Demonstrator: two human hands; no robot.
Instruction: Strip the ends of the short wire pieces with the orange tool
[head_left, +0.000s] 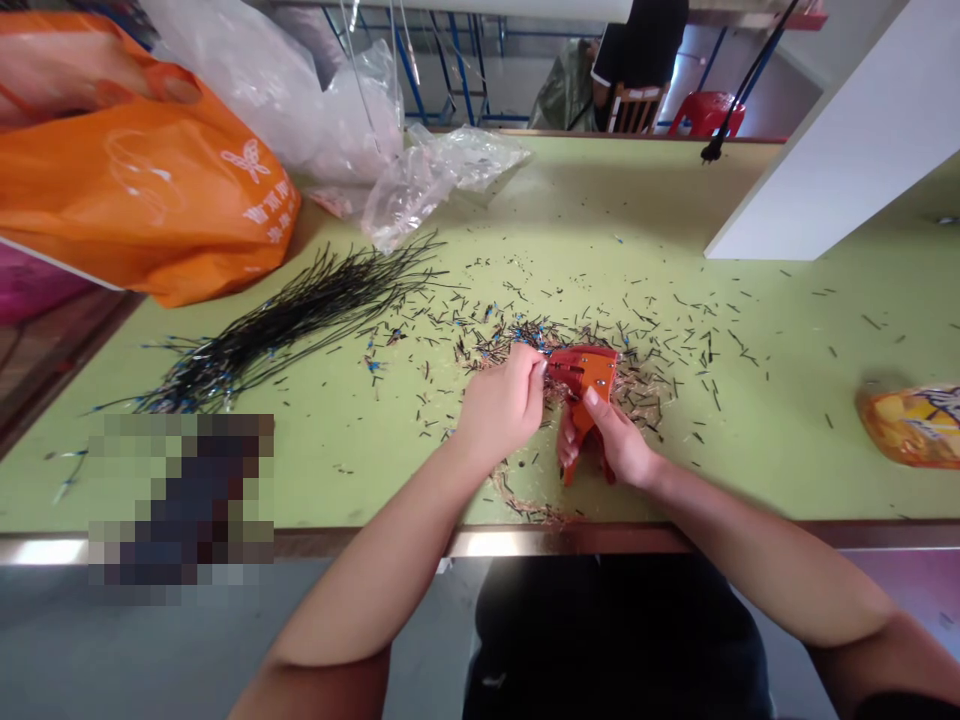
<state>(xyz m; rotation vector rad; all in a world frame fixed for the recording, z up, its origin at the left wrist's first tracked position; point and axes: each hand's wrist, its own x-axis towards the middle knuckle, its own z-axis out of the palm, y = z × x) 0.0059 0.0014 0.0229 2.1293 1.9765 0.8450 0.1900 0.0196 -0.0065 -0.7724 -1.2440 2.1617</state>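
Note:
My right hand (619, 440) is wrapped round the handles of an orange-red wire stripper (600, 368), whose jaws point left. Closed in a pinch at those jaws is my left hand (506, 395); what its fingers hold is hidden. Under and behind the tool lies a scatter of short black insulation offcuts (487, 345), with small blue pieces and fine copper-coloured strands among them. To the left, a bundle of long black wires (300, 310) with blue and bare metal-looking ends rests on the green tabletop (390, 460).
Another person's hand (97, 75) grips an orange bag (150, 190) at upper left. Clear plastic bags (442, 175) lie beside it. A white panel (832, 140) stands at right, near a hanging black plug (712, 150) and a yellow-orange packet (915, 425). Someone sits beyond the table.

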